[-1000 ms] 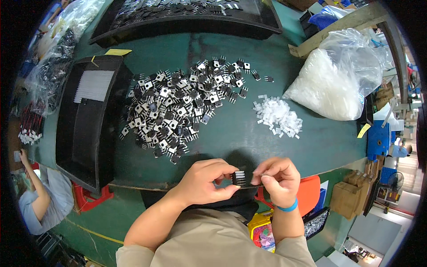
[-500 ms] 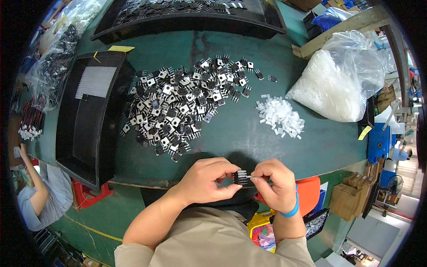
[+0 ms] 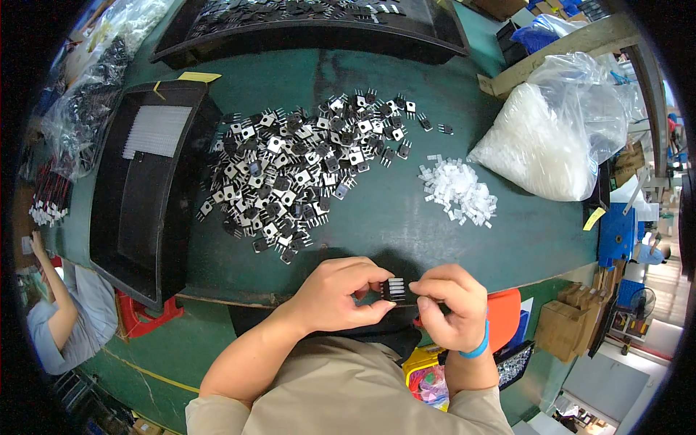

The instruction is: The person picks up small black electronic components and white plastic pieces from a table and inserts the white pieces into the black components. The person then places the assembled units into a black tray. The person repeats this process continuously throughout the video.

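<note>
My left hand (image 3: 335, 293) pinches a short row of black transistors (image 3: 394, 290) between thumb and forefinger, above the table's front edge. Pale sleeves show as stripes across the row. Just to its right is my right hand (image 3: 458, 306), with a blue band at the wrist. Its curled thumb and forefinger are apart from each other and from the row, and I see nothing between them. Ahead lies a wide heap of loose transistors (image 3: 290, 170), some dark side up, others metal side up. A smaller pile of white translucent sleeves (image 3: 458, 190) lies to its right.
At left stands a black tray (image 3: 138, 210) holding a white ribbed block (image 3: 157, 132). A larger black tray (image 3: 312, 40) of dark parts spans the back. At right sits a clear bag of white pieces (image 3: 533, 145) by a wooden beam (image 3: 565, 54). Another person (image 3: 69, 308) is at far left.
My right hand has drawn back slightly to the right from the transistors, its thumb and forefinger parting. The white piece between its fingertips no longer shows there. My left hand holds still.
</note>
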A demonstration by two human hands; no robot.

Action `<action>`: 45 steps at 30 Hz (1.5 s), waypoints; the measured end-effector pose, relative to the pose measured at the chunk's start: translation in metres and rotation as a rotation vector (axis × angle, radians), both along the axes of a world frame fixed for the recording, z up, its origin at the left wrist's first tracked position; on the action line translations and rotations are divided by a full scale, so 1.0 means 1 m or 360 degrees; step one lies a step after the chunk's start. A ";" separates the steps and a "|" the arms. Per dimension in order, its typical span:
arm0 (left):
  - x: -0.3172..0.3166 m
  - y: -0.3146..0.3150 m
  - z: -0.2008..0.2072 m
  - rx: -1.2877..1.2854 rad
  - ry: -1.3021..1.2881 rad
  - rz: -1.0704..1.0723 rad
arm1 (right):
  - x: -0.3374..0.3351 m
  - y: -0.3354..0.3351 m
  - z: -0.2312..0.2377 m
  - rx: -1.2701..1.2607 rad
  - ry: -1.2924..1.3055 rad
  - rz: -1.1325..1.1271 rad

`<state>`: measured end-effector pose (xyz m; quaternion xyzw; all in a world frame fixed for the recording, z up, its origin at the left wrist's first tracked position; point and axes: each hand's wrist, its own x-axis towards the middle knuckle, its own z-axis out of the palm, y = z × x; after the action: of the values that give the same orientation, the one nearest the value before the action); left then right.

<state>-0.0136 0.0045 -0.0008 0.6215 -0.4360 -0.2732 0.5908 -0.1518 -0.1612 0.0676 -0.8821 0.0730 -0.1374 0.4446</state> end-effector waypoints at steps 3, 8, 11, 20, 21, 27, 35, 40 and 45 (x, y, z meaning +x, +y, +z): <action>0.001 0.001 0.003 0.0019 0.0010 -0.0026 | -0.003 0.000 -0.002 -0.0013 -0.0019 0.0027; -0.004 -0.001 -0.001 0.0000 -0.0088 0.0035 | -0.008 0.005 0.000 0.0065 0.0039 -0.0238; -0.011 -0.003 -0.008 -0.0078 -0.0317 0.0138 | -0.004 0.015 -0.004 0.0160 0.0271 -0.0360; -0.016 -0.006 -0.013 -0.0126 -0.0654 0.0226 | 0.012 0.029 -0.010 -0.0131 0.0329 -0.0344; -0.016 -0.006 -0.013 -0.0128 -0.0666 0.0235 | 0.012 0.029 -0.010 -0.0120 0.0324 -0.0342; -0.014 -0.005 -0.002 0.0012 -0.0452 0.0203 | 0.014 0.003 0.001 -0.0093 0.0317 -0.0588; -0.011 -0.005 0.000 0.0007 -0.0382 0.0162 | 0.018 -0.059 -0.054 -0.0680 0.0261 -0.0817; -0.011 -0.004 0.000 0.0001 -0.0360 0.0166 | 0.019 -0.064 -0.056 -0.0791 0.0245 -0.0765; -0.010 -0.004 0.001 -0.0003 -0.0313 0.0197 | 0.013 -0.051 -0.043 -0.0595 0.0267 -0.0708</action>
<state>-0.0236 0.0005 0.0003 0.6705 -0.4529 -0.1735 0.5614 -0.1386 -0.2117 0.0244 -0.9193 0.2745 -0.1691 0.2258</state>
